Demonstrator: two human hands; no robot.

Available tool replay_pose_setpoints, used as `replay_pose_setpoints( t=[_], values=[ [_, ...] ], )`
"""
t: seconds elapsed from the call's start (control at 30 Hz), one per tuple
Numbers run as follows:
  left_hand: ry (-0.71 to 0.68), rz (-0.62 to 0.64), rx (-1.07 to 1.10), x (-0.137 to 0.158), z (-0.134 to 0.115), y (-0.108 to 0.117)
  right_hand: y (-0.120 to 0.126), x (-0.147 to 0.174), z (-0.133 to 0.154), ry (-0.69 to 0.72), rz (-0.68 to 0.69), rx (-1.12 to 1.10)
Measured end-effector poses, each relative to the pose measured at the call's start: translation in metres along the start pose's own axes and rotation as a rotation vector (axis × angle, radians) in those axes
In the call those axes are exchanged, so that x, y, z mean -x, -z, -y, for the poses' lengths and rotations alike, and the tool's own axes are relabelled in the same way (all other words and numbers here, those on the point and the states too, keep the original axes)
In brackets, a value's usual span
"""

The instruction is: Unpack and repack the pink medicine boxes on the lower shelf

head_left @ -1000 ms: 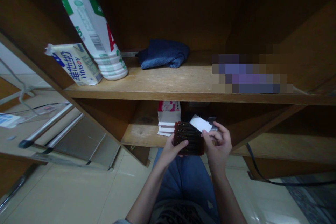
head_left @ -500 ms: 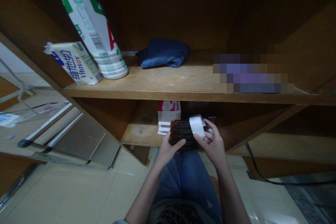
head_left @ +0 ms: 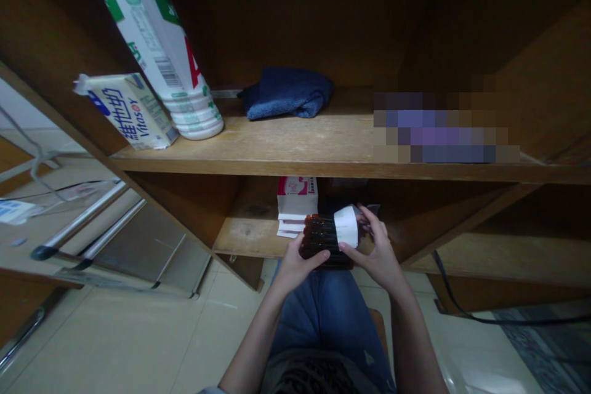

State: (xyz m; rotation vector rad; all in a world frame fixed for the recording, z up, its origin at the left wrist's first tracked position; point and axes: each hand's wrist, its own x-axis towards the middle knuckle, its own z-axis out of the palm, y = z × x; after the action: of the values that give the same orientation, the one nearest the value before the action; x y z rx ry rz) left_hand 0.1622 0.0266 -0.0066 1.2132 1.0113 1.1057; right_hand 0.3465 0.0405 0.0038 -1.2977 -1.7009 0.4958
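A row of dark brown ampoules [head_left: 319, 234], with amber tips toward the left, is held low in front of the shelf. My left hand [head_left: 296, 261] grips the left end, its thumb lying across the ampoules. Around their right part is a white paper piece [head_left: 346, 226]. My right hand [head_left: 376, 252] is closed around the right end, thumb at the paper's lower edge and fingers behind it. Just behind, on the lower shelf, lies an opened white and pink carton [head_left: 298, 197] with its flaps toward me.
On the upper shelf [head_left: 277, 144] stand a large white bottle [head_left: 159, 55] and a Vitasoy carton [head_left: 132, 112]. A folded dark blue cloth [head_left: 287, 93] lies farther right, then a blurred-out item. A black cable [head_left: 457, 308] hangs at right; a metal-railed frame [head_left: 92, 240] stands left.
The ampoules have tilted and shifted slightly right and down in my hands. My right fingers have moved a little behind the paper, which now faces me more squarely.
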Motion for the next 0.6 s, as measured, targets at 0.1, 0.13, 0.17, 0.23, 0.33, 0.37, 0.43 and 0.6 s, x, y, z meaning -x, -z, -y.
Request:
replay_pose_setpoints(
  t=[0.1, 0.13, 0.17, 0.23, 0.33, 0.37, 0.43, 0.6],
  values=[
    [0.000, 0.013, -0.006, 0.0008, 0.0003, 0.0007, 0.0028, -0.0014, 0.0007, 0.024, 0.041, 0.024],
    [-0.003, 0.019, -0.009, 0.0009, 0.0006, 0.0010, 0.0038, -0.0020, 0.0011, 0.028, 0.055, 0.025],
    [-0.007, 0.024, -0.014, 0.0010, 0.0011, 0.0013, 0.0048, -0.0025, 0.0017, 0.030, 0.070, 0.022],
    [-0.012, 0.027, -0.036, 0.0010, 0.0021, 0.0016, 0.0062, -0.0032, 0.0035, 0.032, 0.103, 0.009],
    [-0.013, 0.033, -0.062, 0.0009, 0.0038, 0.0012, 0.0061, -0.0032, 0.0058, 0.039, 0.143, -0.008],
    [-0.013, 0.039, -0.056, 0.0008, 0.0044, 0.0010, 0.0054, -0.0029, 0.0060, 0.037, 0.151, -0.013],
    [-0.011, 0.050, -0.031, 0.0009, 0.0052, 0.0006, 0.0036, -0.0019, 0.0050, 0.029, 0.162, -0.030],
    [-0.003, 0.057, -0.019, 0.0024, 0.0040, 0.0010, 0.0003, 0.0000, 0.0006, 0.032, 0.157, -0.099]
  ],
)
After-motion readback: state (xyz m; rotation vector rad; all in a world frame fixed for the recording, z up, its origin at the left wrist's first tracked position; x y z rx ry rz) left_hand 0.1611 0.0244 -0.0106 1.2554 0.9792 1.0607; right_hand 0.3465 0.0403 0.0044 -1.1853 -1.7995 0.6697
